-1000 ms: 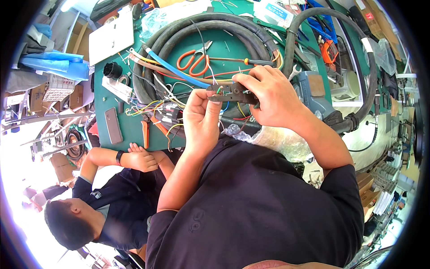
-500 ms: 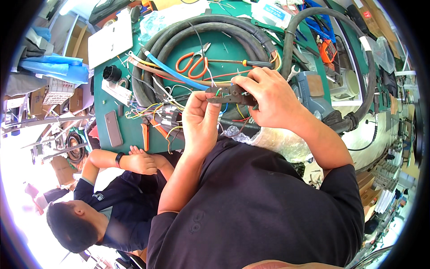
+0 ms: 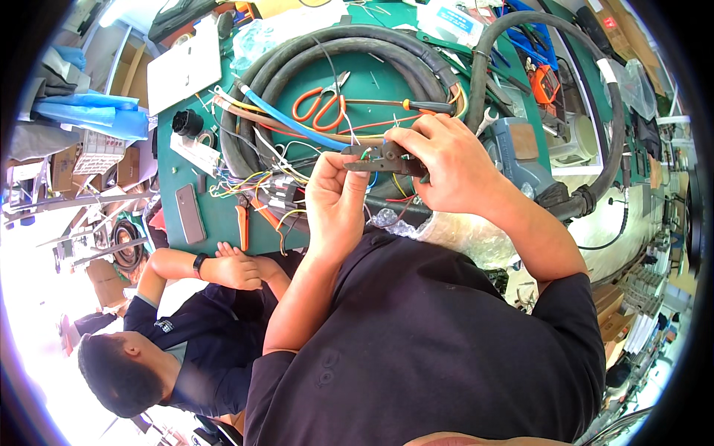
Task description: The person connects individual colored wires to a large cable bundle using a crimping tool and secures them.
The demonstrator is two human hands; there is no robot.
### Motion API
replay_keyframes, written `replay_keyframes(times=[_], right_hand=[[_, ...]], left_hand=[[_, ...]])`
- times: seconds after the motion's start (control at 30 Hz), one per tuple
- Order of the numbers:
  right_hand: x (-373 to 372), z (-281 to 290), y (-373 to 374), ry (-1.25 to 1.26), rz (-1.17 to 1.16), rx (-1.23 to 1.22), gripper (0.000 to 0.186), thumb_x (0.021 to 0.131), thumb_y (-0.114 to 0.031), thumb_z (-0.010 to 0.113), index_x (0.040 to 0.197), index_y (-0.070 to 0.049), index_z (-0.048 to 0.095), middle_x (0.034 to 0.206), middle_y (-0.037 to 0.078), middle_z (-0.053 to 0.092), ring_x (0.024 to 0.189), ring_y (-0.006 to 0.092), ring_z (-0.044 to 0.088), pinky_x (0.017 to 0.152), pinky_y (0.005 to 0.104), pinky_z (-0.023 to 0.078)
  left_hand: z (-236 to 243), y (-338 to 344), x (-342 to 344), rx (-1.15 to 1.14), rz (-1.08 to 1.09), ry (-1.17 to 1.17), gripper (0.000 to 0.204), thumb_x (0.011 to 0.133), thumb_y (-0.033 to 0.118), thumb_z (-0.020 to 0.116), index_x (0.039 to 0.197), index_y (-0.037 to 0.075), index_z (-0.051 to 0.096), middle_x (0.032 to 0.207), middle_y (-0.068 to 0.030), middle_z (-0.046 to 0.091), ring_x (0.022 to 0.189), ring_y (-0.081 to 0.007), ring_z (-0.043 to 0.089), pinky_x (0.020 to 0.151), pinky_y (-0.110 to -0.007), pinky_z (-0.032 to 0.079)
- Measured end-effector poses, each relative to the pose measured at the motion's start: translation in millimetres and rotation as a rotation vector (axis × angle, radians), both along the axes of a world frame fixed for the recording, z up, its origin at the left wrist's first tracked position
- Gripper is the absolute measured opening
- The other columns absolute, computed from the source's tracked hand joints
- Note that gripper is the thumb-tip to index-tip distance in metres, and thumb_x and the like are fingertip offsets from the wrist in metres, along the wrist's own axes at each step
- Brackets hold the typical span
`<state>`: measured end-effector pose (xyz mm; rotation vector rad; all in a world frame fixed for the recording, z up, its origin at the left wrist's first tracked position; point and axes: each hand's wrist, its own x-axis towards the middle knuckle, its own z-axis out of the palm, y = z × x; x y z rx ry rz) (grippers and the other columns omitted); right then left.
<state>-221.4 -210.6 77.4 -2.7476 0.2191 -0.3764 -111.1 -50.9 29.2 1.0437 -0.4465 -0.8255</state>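
My right hand (image 3: 460, 163) grips a dark pair of wire-stripping or crimping pliers (image 3: 383, 157), whose jaws point left. My left hand (image 3: 336, 204) is closed in a pinch at the jaw end. A thin green wire (image 3: 364, 154) shows at the jaws, and the left fingers appear to hold it; its tip is hidden. Behind the hands lies a thick black cable (image 3: 256, 89), coiled on the green table. Its stripped end spreads into a blue wire (image 3: 290, 119) and several thinner coloured wires. Orange-handled scissors (image 3: 327, 104) and a screwdriver (image 3: 428, 105) rest inside the coil.
A co-worker (image 3: 186, 349) sits at my left with hands crossed at the table edge. A phone (image 3: 190, 213) and orange-handled pliers (image 3: 243, 223) lie near them. Bubble wrap (image 3: 468, 238) and a blue-grey device (image 3: 520, 152) are at my right. A white board (image 3: 184, 73) lies far left.
Both hands and the pliers stay almost in place, with only a very slight shift of the left hand. The co-worker's pose is nearly the same.
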Motion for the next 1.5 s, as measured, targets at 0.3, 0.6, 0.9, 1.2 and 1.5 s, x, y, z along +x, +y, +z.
replay_keyframes(times=[0.3,0.6,0.9,1.2,1.5], right_hand=[[-1,2,0,0.012,-0.007,-0.018,0.054,0.06,-0.01,0.075,0.112,-0.009,0.059,0.088,0.011,0.056,0.086,0.0307,0.058,0.081,0.04,0.045],[-2,-2,0,0.004,0.002,0.001,0.052,0.061,-0.009,0.073,0.111,-0.008,0.059,0.088,0.011,0.057,0.086,0.031,0.059,0.079,0.0413,0.046],[-2,-1,1,0.033,0.001,0.006,0.049,0.06,-0.01,0.072,0.108,-0.007,0.06,0.081,0.011,0.057,0.082,0.0306,0.06,0.073,0.0407,0.048],[-2,-3,2,0.074,0.022,0.003,0.045,0.063,-0.013,0.071,0.106,-0.008,0.06,0.079,0.01,0.06,0.074,0.0309,0.063,0.064,0.0415,0.05],[-1,8,12,0.144,0.022,0.136,0.041,0.064,-0.012,0.07,0.103,-0.008,0.061,0.083,0.01,0.064,0.079,0.0317,0.064,0.067,0.0406,0.051]], left_hand=[[3,-2,-2,0.028,0.014,-0.018,0.009,0.096,0.01,0.055,0.099,0.002,0.05,0.09,0.0,0.06,0.078,-0.0013,0.049,0.068,-0.017,0.038],[4,-6,-5,0.053,0.059,-0.079,0.014,0.096,0.017,0.057,0.095,0.005,0.05,0.07,0.0047,0.05,0.054,0.0,0.036,0.049,-0.017,0.029],[5,-6,-5,0.087,0.075,-0.063,0.017,0.095,0.019,0.058,0.093,0.004,0.052,0.07,0.0043,0.05,0.055,-0.0007,0.039,0.049,-0.017,0.03],[8,0,-7,0.126,0.074,-0.099,0.015,0.097,0.018,0.055,0.091,0.006,0.048,0.07,0.0042,0.049,0.055,-0.001,0.039,0.049,-0.017,0.029],[20,13,-1,0.106,-0.09,-0.323,0.024,0.097,0.024,0.053,0.098,0.0,0.057,0.081,0.0034,0.055,0.07,-0.0032,0.042,0.063,-0.021,0.035]])
